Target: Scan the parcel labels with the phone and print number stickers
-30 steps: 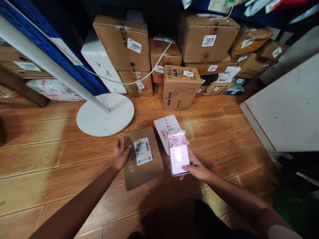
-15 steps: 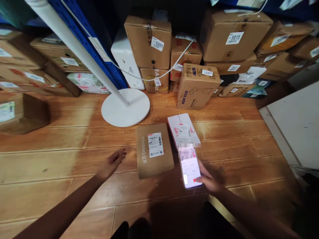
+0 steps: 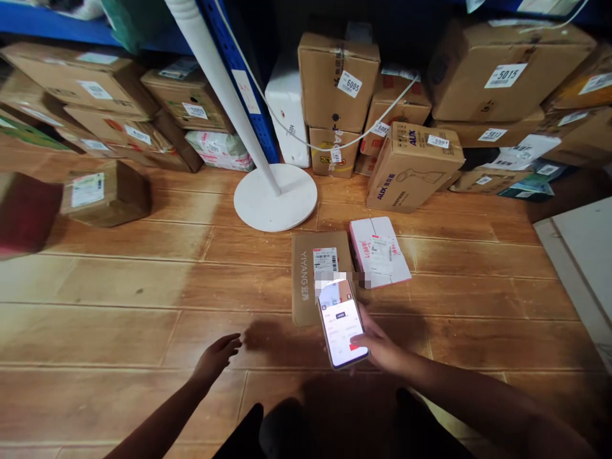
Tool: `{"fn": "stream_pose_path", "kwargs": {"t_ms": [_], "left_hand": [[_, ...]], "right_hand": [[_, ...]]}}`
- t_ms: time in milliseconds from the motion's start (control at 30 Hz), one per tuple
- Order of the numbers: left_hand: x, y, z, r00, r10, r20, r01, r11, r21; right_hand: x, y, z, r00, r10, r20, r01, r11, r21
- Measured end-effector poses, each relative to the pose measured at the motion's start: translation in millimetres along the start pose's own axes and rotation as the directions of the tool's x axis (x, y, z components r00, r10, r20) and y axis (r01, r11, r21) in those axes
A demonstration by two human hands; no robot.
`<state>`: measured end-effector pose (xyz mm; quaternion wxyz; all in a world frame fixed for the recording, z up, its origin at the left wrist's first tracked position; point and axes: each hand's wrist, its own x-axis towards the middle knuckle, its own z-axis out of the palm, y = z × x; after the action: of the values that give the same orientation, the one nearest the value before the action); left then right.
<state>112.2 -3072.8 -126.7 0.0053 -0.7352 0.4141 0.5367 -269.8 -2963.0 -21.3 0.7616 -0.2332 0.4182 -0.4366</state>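
Note:
My right hand (image 3: 380,347) is closed around a smartphone (image 3: 343,328) with a lit screen, its thumb lying over the red button low on the display. The phone overlaps the near right part of a brown cardboard box (image 3: 306,299), which lies flat on the floor with a white shipping label. Just right of that box is a flat white and pink parcel (image 3: 382,252) with red handwriting and a label. My left hand (image 3: 217,360) hovers over the floor, left of and nearer than the brown box, fingers loosely stretched and holding nothing.
A white pole stands on a round base (image 3: 276,210) beyond the boxes. Numbered cartons line the shelf behind, among them an AUX box (image 3: 414,169). A small carton (image 3: 108,194) sits on the floor at left, near a blurred dark red shape (image 3: 29,213). A white panel (image 3: 581,255) borders the right.
The phone has gone from in front of the white and pink parcel to over the brown box, and its screen content differs. My view has shifted left; my left hand sits lower in view.

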Motion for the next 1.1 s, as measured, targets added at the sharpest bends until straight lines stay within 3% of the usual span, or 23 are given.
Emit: {"fn": "stream_pose_path", "kwargs": {"t_ms": [200,867,1100], "left_hand": [[-10.8,20.3,17.0,0.994,0.070,0.088,-0.073,0.997,0.033],[-4.8,12.9,11.8,0.997,0.038,0.068,-0.038,0.999,0.003],[-0.9,9.2,11.6,0.997,0.045,0.070,-0.044,0.999,-0.013]], "right_hand": [[11.6,-11.7,17.4,0.999,-0.035,-0.004,0.035,0.998,0.058],[17.4,-15.1,16.0,1.000,-0.028,-0.015,0.029,0.998,0.061],[14.1,-19.1,17.8,0.999,-0.050,-0.012,0.048,0.990,-0.131]]}}
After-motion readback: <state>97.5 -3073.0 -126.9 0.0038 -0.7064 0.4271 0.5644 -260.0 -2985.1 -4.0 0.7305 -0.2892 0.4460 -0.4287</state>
